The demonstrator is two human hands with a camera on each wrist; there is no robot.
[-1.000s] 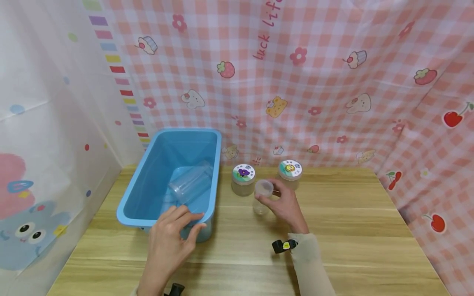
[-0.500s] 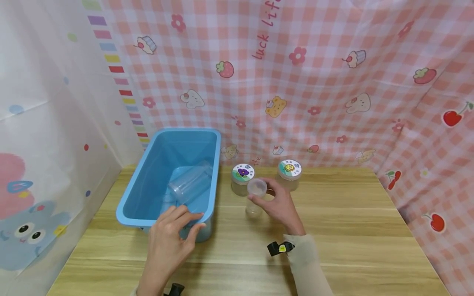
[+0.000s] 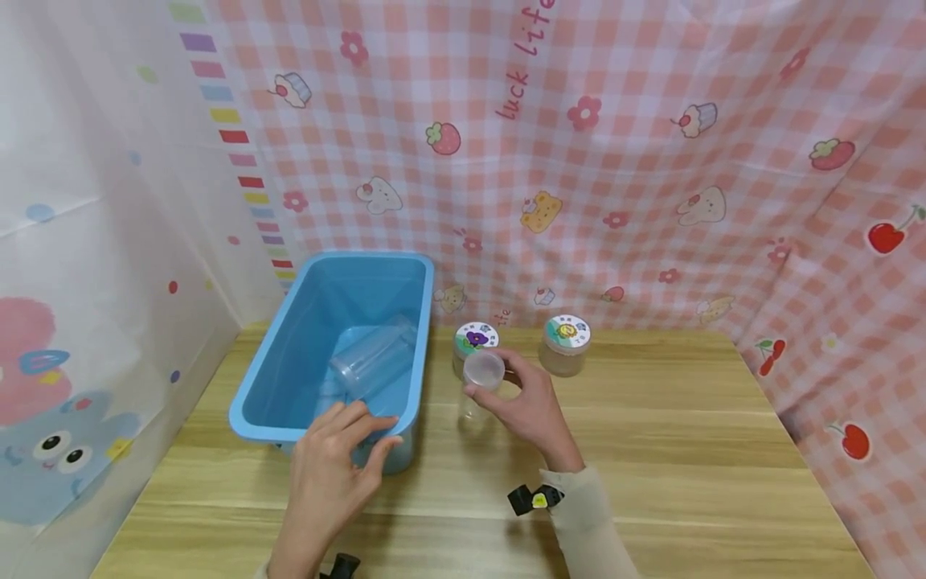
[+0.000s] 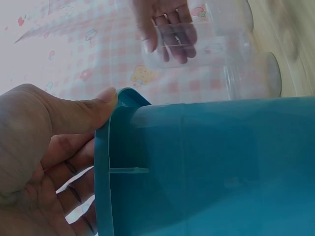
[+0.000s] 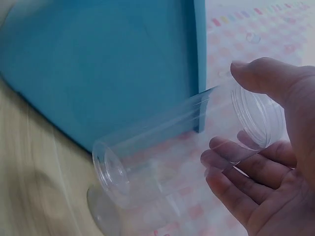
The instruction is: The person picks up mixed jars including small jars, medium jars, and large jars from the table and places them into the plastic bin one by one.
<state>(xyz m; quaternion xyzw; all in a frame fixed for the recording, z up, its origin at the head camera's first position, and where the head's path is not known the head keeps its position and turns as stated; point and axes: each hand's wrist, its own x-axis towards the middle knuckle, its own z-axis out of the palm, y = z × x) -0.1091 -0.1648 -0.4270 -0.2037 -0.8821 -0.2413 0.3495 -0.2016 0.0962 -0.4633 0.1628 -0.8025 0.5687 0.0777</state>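
My right hand (image 3: 531,406) holds a clear, empty-looking plastic jar (image 5: 157,142) near its top, thumb on one side and fingers on the other. Its base looks slightly above the table in the wrist views. In the head view the jar is just right of a blue plastic bin (image 3: 249,432) and partly in front of a lidded jar (image 3: 474,336) with a purple flower label. At the bin's near right corner, my left hand (image 3: 333,458) grips the rim, thumb pressed on the outside (image 4: 106,94). Inside the bin lies another clear jar (image 3: 372,358) on its side.
A second lidded jar (image 3: 567,342), with a yellow flower label, stands to the right at the back of the wooden table (image 3: 687,450). Behind the table hangs a pink checked cloth (image 3: 629,161). A white printed cloth (image 3: 94,241) hangs at the left.
My right hand has moved left with the clear jar, closer to the bin and across the front of the purple-flower jar. My left hand has stayed on the rim.
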